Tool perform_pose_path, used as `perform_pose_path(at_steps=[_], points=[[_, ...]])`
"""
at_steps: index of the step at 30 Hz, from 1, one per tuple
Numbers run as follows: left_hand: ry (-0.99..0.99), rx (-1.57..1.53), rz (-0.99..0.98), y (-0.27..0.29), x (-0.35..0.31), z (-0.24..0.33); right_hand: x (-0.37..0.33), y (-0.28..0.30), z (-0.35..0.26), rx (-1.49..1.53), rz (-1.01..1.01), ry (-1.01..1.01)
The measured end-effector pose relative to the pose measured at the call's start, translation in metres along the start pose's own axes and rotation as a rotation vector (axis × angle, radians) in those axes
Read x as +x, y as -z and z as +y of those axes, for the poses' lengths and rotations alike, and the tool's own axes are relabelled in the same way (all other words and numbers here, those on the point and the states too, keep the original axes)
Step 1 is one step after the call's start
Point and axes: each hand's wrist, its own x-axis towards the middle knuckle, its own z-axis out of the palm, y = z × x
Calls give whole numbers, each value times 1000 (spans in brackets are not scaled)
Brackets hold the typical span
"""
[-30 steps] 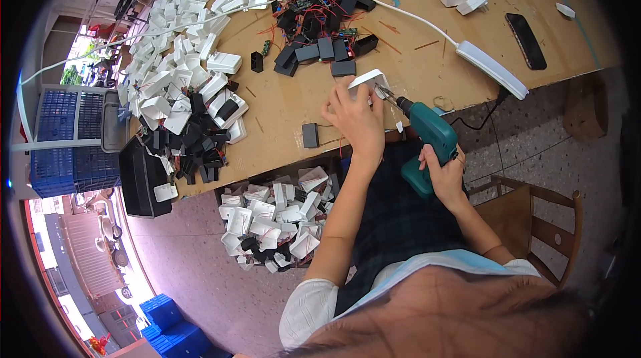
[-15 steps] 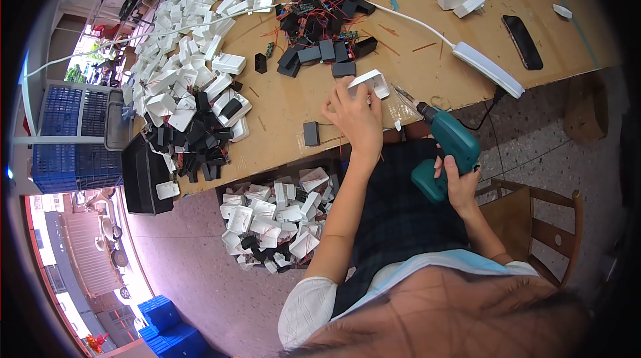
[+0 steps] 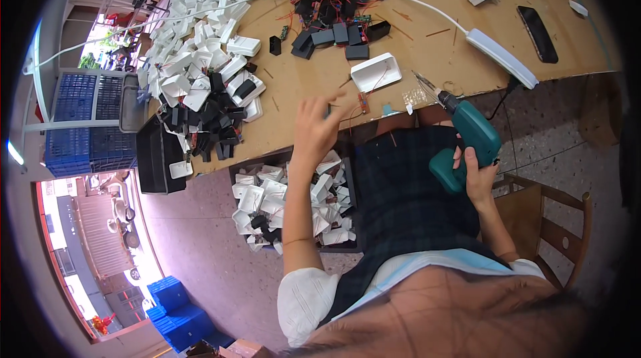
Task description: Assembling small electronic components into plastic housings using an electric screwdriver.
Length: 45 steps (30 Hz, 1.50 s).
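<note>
My right hand (image 3: 479, 174) grips a teal electric screwdriver (image 3: 467, 134) held over my lap, its bit pointing up toward the table edge. My left hand (image 3: 317, 124) hovers with spread fingers over the front edge of the wooden table (image 3: 307, 84), holding nothing, and covers a small black part. A white plastic casing (image 3: 376, 72) lies on the table just beyond both hands. A small circuit board with red wires (image 3: 362, 99) lies beside my left fingers.
Black parts with red wires (image 3: 337, 7) are heaped at the back. White casings (image 3: 200, 44) cover the table's left side, next to black pieces (image 3: 214, 117). A power strip (image 3: 501, 57) and a phone (image 3: 537, 34) lie right. A box of casings (image 3: 287, 201) sits below.
My left hand let go of the white casing and drew back left toward the table edge. My right hand pulled the screwdriver away from the casing, down over my lap.
</note>
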Motion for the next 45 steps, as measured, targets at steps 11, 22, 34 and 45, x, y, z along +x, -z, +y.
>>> perform_pose_path(at_steps=[11,22,34,45], points=[[-433,17,-101,-22,-10,-12,0,-7,-3,25,-4,-18],[474,-536,65,-62,30,41,12,-14,-5,20,-16,3],[492,-4,414,-116,55,60,26,-27,6,3,-27,-57],[553,-14,412,-124,57,60,41,-43,8,-84,-23,-29]])
